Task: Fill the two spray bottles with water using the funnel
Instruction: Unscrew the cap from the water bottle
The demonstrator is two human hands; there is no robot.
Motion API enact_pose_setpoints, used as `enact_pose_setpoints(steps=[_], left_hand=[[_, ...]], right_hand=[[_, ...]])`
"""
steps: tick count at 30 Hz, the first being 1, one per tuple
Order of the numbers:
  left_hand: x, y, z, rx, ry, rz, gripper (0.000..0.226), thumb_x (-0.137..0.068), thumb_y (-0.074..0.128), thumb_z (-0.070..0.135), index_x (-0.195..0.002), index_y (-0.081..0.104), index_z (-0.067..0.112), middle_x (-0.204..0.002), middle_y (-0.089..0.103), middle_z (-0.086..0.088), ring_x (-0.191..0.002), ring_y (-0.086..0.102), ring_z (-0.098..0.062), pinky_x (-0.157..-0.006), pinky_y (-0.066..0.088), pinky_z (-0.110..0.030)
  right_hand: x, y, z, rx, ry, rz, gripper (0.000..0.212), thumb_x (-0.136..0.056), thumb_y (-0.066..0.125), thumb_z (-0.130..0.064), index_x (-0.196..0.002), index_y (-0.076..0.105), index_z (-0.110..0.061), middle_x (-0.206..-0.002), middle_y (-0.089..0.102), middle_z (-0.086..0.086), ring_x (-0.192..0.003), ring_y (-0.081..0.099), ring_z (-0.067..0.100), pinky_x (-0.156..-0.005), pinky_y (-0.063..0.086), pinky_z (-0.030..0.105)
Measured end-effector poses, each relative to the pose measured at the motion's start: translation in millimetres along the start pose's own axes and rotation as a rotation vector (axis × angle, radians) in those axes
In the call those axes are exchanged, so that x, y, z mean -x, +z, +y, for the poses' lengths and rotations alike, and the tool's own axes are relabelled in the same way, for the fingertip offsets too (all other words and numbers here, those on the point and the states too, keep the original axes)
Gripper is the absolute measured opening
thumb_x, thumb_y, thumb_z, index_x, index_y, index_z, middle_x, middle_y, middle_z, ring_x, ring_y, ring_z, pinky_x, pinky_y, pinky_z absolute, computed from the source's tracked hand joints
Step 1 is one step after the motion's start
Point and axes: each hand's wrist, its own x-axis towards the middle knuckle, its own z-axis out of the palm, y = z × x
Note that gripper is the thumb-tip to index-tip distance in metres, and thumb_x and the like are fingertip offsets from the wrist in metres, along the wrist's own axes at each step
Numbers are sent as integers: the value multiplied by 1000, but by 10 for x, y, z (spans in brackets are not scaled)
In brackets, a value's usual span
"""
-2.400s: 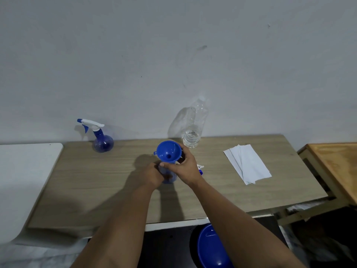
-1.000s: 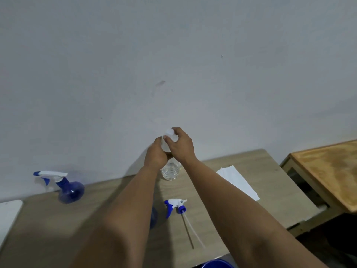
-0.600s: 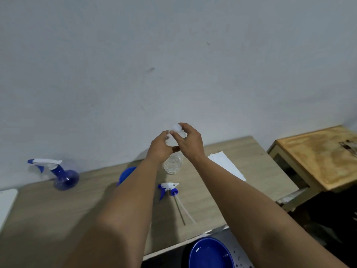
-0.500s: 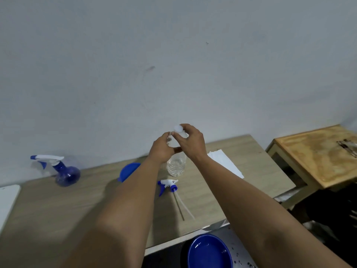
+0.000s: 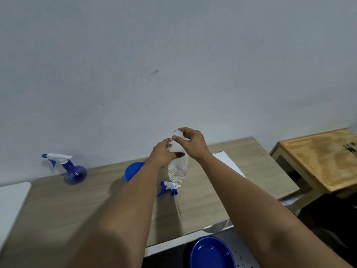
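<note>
The left hand [image 5: 164, 153] grips the clear water bottle [image 5: 177, 169] while the right hand [image 5: 190, 142] pinches its white cap [image 5: 178, 133].

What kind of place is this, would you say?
Probably a plain home or utility room used as a makeshift workspace: a wood-look table pushed against a bare painted wall, a rough plywood side table beside it, and a blue basin on the floor.

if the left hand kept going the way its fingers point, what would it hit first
The left hand already grips the clear water bottle, so the bottle's neck lies first in its line. Beyond that, probably the right hand at the cap, though depth is unclear.
</note>
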Motion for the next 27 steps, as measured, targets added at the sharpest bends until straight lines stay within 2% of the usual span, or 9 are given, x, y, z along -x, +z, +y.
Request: enact_pose_setpoints(steps=[3, 6, 11, 14, 17, 19, 22, 24, 27], left_hand=[[-24, -5, -21, 15, 3, 3, 90, -72, 87, 45, -148, 43, 24, -140, 56, 5, -128, 54, -16, -104, 46, -36], [-37, -1, -40, 37, -3, -7, 89, -71, 88, 44, -146, 45, 25, -136, 57, 7, -128, 54, -14, -103, 46, -35], [-33, -4, -67, 61, -12, 27, 91, -71, 89, 43, -148, 44, 25, -139, 58, 5, -128, 55, -17, -107, 46, -40], [-37, -2, -45, 35, -15, 22, 86, -71, 88, 44, -145, 47, 27, -139, 57, 6, -128, 55, -17, -105, 46, -38], [-37, 16, -35, 35, -13, 15, 89, -71, 88, 45, -146, 46, 25, -139, 58, 5, -127, 55, -16, -103, 46, -35], [-31, 20, -45, 35, -11, 23, 90, -71, 88, 44, -147, 45, 24, -139, 58, 4, -126, 56, -16, -101, 46, -33], [-21, 20, -49, 32, -16, 32, 88, -70, 89, 43, -145, 47, 25, -137, 59, 4, -125, 57, -17, -102, 47, -36], [-14, 33, -38, 14, -14, 30, 84, -69, 89, 44, -142, 50, 27, -136, 60, 5, -125, 57, -18, -103, 48, -40], [-10, 47, -32, 26, -18, 29, 87, -70, 89, 44, -144, 47, 26, -135, 60, 6, -124, 57, -17, -102, 48, -38]], right_hand=[[-51, -22, 0, -21, 8, -34, 30, -88, 80, -31, -114, 73, -18, -108, 76, -5, -105, 70, 14, -92, 55, 29], [-52, 18, 9, -75, 35, 35, 35, -78, 90, -34, -102, 69, -18, -99, 76, -3, -97, 72, 15, -86, 59, 29], [-76, -30, -20, -204, 29, -82, 28, -86, 85, -15, -111, 75, -9, -109, 77, 8, -102, 72, 20, -96, 58, 35], [-74, -23, -32, -176, 55, -89, 38, -81, 89, -21, -115, 71, -15, -112, 76, 4, -107, 71, 21, -97, 58, 35], [-58, -27, -25, -224, 64, -42, 35, -81, 88, -16, -108, 68, -8, -110, 77, 8, -101, 73, 20, -90, 59, 31], [-57, -78, -32, -245, 43, -87, 29, -86, 83, -9, -113, 71, -6, -115, 76, 10, -104, 72, 19, -92, 56, 27], [-54, -132, -57, -200, 47, -160, 37, -87, 83, -15, -121, 71, -13, -117, 76, 5, -110, 72, 18, -97, 56, 26], [-49, -129, -48, -176, 67, -124, 42, -80, 89, -21, -115, 66, -17, -112, 77, 4, -105, 74, 19, -94, 59, 29], [-54, -133, -25, -198, 47, -108, 30, -85, 85, -13, -110, 69, -13, -113, 77, 7, -107, 73, 23, -97, 58, 35]])
